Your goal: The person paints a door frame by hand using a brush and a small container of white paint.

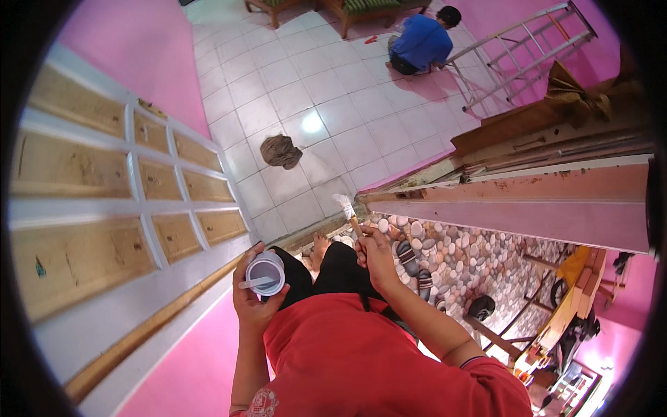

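- The tiled floor [306, 90] is stretching out ahead of me, and drips could be landing there, so I am favouring a lightly loaded brush.
- The door [134, 177] is standing at my left, its rails showing white around bare-looking wood panels; I am judging this to be paint work, with panel edges calling for slow, steady strokes.
- A ladder [517, 59] is leaning by the pink wall [497, 21], and a co-worker in blue [425, 43] is crouching near its foot, well apart from me.
- A brown cloth [281, 151] is lying crumpled on the tiles, perhaps handy for wiping.
- The white tub [266, 273] is sitting in my left hand [256, 302], fingers and thumb wrapping its side; I am reckoning it needs holding level and close to the work.
- The brush [349, 215] is pointing away from me, well apart from the door, white coating its bristles; my right hand [376, 258] is gripping the handle narrowly, and an easy hold should be giving finer control.
- A pale flat strip [257, 282] is resting in the tub's mouth; I am treating it as something the bristles should be clearing. How much paint is sitting inside, I cannot tell.
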Motion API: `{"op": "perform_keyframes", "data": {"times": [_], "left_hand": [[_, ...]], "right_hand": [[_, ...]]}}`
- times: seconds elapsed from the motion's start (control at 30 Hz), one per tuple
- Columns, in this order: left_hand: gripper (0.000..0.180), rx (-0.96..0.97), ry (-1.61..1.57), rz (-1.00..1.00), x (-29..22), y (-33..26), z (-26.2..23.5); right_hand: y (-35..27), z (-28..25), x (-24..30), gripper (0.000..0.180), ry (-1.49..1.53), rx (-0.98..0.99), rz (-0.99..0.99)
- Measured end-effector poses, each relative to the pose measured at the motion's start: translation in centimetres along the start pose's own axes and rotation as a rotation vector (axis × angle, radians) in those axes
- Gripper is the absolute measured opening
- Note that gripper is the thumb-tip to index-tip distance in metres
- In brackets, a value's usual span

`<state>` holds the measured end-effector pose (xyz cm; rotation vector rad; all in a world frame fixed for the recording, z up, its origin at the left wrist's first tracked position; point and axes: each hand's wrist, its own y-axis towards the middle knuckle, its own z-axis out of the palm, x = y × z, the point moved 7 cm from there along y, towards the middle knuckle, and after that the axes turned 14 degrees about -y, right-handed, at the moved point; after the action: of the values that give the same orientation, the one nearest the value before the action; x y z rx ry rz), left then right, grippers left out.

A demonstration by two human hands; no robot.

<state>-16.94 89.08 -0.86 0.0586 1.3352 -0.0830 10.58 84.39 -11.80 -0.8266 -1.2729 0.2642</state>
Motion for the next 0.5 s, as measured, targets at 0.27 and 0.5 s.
{"op": "perform_keyframes", "data": {"times": [0.27, 0.5], "left_hand": [[0.087, 0.279, -0.004, -0.016, 3.5, 10.3, 2.2], [0.075, 0.582, -0.073, 0.008, 11.0, 21.5, 6.3]], "right_hand": [[4.4, -1.5, -0.7, 0.032, 0.067, -0.216, -0.013], [10.3, -3.2, -2.5, 0.03, 0.139, -0.411, -0.171]]}}
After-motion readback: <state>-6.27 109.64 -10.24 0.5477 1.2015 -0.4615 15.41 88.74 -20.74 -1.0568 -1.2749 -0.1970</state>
